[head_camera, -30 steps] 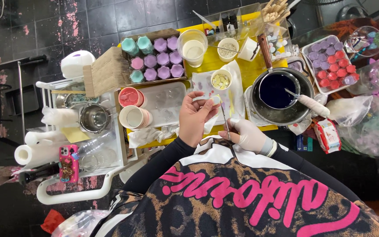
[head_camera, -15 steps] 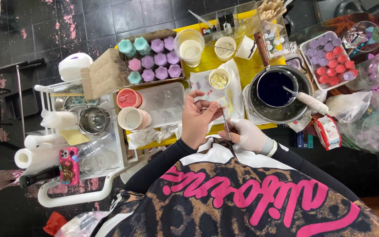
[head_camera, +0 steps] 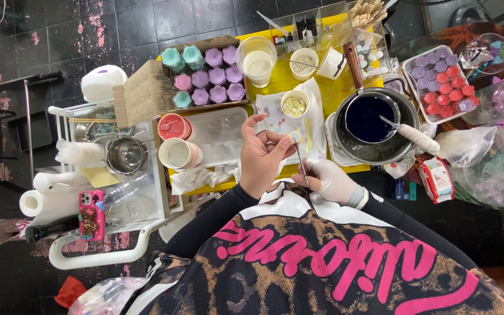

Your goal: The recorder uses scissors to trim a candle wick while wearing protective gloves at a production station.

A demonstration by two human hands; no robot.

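Observation:
My bare left hand (head_camera: 261, 160) is raised over the front of the yellow table (head_camera: 281, 79), its fingertips pinching a small pale piece (head_camera: 294, 137). My right hand (head_camera: 331, 181), in a white glove, grips thin metal tweezers (head_camera: 301, 162) whose tips reach up to that piece. Behind the hands lies a white cloth (head_camera: 316, 116) with coloured spots, and on it stands a small cup of pale discs (head_camera: 294, 105). A pot of dark blue liquid (head_camera: 371, 119) stands to the right, with a white-handled tool (head_camera: 416, 137) resting in it.
A clear mould tray (head_camera: 220, 131), a pink cup (head_camera: 173, 125) and stacked cups (head_camera: 179, 154) are on the left. Teal and purple jars (head_camera: 205, 76) sit in a box, red and purple ones (head_camera: 444, 81) in a tray. A white cart (head_camera: 97, 256) holds a phone (head_camera: 90, 213).
Both hands stay close together at the table's front. My left hand has drifted slightly right and down toward the tweezers' tips.

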